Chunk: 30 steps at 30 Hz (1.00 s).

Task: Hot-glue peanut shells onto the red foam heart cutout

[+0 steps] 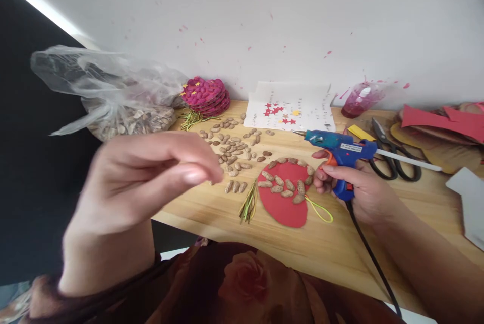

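My right hand (pixel 363 188) is wrapped round a blue hot glue gun (pixel 336 147), a finger at its orange trigger. The nozzle points left, and a white glue stick (pixel 410 159) sticks out at the back. Below it lies a red paper cutout (pixel 287 213) with peanuts (pixel 290 185) along its top edge and across its middle. A yellow-green cord loop (pixel 321 210) and a tassel (pixel 248 203) lie at its sides. My left hand (pixel 147 183) is raised close to the camera, thumb and fingers pinched together; whatever they hold, if anything, is hidden.
Loose peanuts (pixel 232 147) lie scattered on the wooden table (pixel 212 218). Behind are a plastic bag (pixel 124 97), a stack of magenta pieces (pixel 206 94), a paper with stars (pixel 289 105) and a cup of red liquid (pixel 359 100). Scissors (pixel 395 155) and red card (pixel 438 122) lie right.
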Each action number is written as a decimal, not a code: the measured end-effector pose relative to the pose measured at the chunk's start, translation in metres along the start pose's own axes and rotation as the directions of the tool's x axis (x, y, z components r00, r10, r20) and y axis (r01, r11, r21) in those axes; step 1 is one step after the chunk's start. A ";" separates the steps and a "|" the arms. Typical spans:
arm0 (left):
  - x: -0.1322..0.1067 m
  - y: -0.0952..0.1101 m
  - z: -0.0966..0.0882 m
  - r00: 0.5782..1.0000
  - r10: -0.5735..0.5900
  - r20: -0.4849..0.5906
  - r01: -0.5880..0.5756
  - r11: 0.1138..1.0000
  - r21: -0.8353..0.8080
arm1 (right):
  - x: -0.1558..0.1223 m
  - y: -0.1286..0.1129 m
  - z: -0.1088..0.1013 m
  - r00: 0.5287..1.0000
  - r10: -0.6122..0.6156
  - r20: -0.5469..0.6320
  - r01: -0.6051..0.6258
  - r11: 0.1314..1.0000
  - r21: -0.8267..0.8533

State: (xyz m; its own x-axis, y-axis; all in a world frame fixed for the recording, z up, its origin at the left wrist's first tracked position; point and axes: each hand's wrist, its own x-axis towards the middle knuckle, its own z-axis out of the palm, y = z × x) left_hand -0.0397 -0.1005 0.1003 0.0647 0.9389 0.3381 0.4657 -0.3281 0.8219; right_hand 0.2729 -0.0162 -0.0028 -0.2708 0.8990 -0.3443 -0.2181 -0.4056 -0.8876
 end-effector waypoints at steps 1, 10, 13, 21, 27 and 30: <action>0.002 -0.003 0.009 1.000 -0.020 0.021 0.020 1.000 0.009 | 0.000 0.000 0.000 1.000 -0.009 -0.001 0.009 1.000 -0.008; 0.038 -0.054 0.088 0.955 -0.224 0.196 0.102 0.864 0.493 | 0.000 0.000 0.001 0.999 -0.038 -0.012 0.037 0.999 -0.033; 0.046 -0.058 0.104 0.938 -0.251 0.241 0.076 0.824 0.561 | 0.000 0.001 0.001 0.999 -0.038 -0.007 0.038 0.999 -0.033; 0.050 -0.062 0.121 0.928 -0.270 0.257 0.060 0.788 0.613 | 0.001 0.002 -0.002 0.999 -0.038 0.014 0.038 0.997 -0.063; 0.052 -0.064 0.112 0.916 -0.340 0.213 0.188 0.833 0.520 | 0.001 0.002 -0.002 0.999 -0.044 0.003 0.044 0.998 -0.048; 0.054 -0.068 0.091 0.878 -0.435 0.200 0.362 0.877 0.317 | 0.001 0.002 -0.001 0.999 -0.040 0.003 0.040 0.998 -0.048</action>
State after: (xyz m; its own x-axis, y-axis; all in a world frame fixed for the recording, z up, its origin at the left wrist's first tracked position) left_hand 0.0122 -0.0174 0.0207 0.0308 0.9878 -0.1527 0.7112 0.0857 0.6977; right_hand 0.2730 -0.0157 -0.0051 -0.2646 0.9139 -0.3078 -0.1833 -0.3610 -0.9144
